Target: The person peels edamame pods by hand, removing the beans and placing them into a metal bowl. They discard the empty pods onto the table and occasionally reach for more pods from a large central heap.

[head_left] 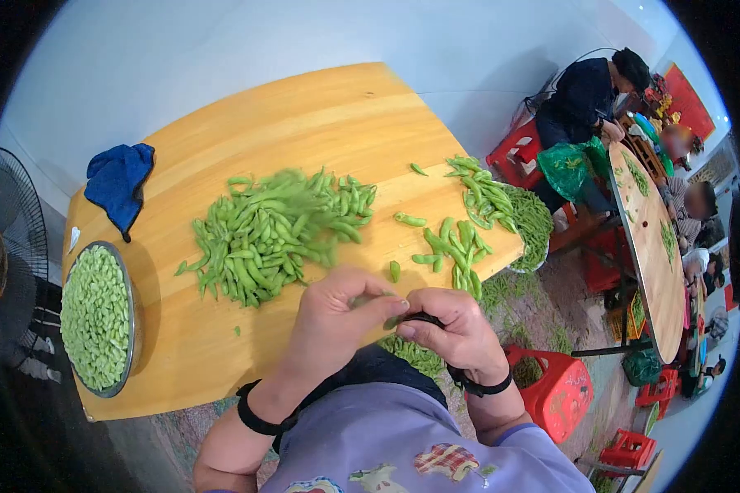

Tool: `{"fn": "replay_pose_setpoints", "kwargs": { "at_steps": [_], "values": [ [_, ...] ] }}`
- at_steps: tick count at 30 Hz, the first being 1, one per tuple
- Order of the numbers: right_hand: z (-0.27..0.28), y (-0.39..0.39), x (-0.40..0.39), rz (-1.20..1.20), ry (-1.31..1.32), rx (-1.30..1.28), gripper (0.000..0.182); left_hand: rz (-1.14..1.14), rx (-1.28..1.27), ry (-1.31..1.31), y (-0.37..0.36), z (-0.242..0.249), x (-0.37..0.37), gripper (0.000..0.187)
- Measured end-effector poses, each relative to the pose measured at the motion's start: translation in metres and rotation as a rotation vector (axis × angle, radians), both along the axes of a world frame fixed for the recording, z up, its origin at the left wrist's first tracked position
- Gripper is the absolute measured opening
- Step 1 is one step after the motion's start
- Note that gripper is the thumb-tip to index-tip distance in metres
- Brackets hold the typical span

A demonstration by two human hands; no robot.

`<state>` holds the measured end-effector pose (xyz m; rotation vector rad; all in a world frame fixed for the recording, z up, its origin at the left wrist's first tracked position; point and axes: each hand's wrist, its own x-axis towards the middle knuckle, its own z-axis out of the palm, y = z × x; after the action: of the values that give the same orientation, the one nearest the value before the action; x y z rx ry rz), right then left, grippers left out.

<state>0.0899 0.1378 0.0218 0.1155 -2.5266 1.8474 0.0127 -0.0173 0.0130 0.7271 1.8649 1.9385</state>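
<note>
My left hand [341,316] is closed in a pinch close above the table's front edge, right against my right hand [456,329]. Between the fingertips of both hands shows a small green soybean pod [391,323], mostly covered by the fingers. A dark band or tool [424,319] lies along my right index finger and thumb; its kind is unclear. In front of my hands is a large heap of soybean pods [259,238], blurred at its upper right. One short pod [395,271] lies just beyond my fingers.
A metal bowl [131,329] of shelled green beans stands at the table's left end, near a blue cloth [119,185]. More pods [460,251] lie to the right. Beyond are a red stool [555,390], a fan [8,246], another table [654,271] and a seated person [580,99].
</note>
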Motion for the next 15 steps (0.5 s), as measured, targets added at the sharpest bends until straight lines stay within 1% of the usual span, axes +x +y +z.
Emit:
{"fn": "replay_pose_setpoints", "kwargs": {
  "at_steps": [1,3,4,5,6,7,8,9,10,11,12,13,14,15],
  "values": [
    [-0.002,0.000,0.001,-0.004,0.011,-0.026,0.011,0.006,0.001,0.001,-0.001,-0.001,-0.001,0.006],
    [-0.003,0.001,0.002,-0.006,0.019,-0.055,0.011,-0.060,0.038,-0.139,-0.003,-0.002,-0.001,0.003],
    [-0.002,0.002,0.003,0.001,-0.099,-0.215,0.011,-0.057,0.036,-0.139,-0.004,-0.002,-0.001,0.003],
    [-0.002,0.002,0.004,0.005,-0.217,-0.375,0.011,-0.106,0.087,-0.178,-0.004,-0.002,-0.003,0.005],
    [-0.004,0.002,0.004,0.002,-0.218,-0.376,0.011,-0.158,0.139,-0.219,-0.004,-0.003,-0.003,0.006],
    [-0.007,0.002,0.004,0.019,-0.289,-0.543,0.012,-0.162,0.140,-0.223,-0.003,-0.009,-0.003,0.006],
    [-0.010,0.002,0.004,0.036,-0.359,-0.710,0.012,-0.232,0.280,-0.266,-0.002,-0.017,-0.004,0.004],
    [-0.015,0.003,0.003,0.027,-0.363,-0.710,0.012,-0.303,0.421,-0.310,-0.002,-0.023,-0.004,0.002],
    [-0.021,0.003,0.002,0.171,-0.371,-0.939,0.013,-0.310,0.423,-0.320,-0.002,-0.025,-0.001,0.002],
    [-0.025,0.003,0.001,0.317,-0.370,-1.163,0.014,-0.382,0.529,-0.443,-0.001,-0.027,0.001,0.002],
    [-0.025,0.002,0.002,0.304,-0.370,-1.159,0.014,-0.453,0.636,-0.565,0.000,-0.029,0.002,0.003],
    [-0.025,0.000,0.003,0.259,-0.364,-1.117,0.013,-0.462,0.640,-0.575,-0.002,-0.030,0.002,0.003],
    [-0.025,-0.001,0.005,0.217,-0.358,-1.075,0.013,-0.433,0.585,-0.674,-0.005,-0.030,0.001,0.007],
    [-0.023,0.000,0.006,0.085,-0.365,-0.827,0.011,-0.404,0.529,-0.767,-0.005,-0.028,0.000,0.010]
  ]
}}
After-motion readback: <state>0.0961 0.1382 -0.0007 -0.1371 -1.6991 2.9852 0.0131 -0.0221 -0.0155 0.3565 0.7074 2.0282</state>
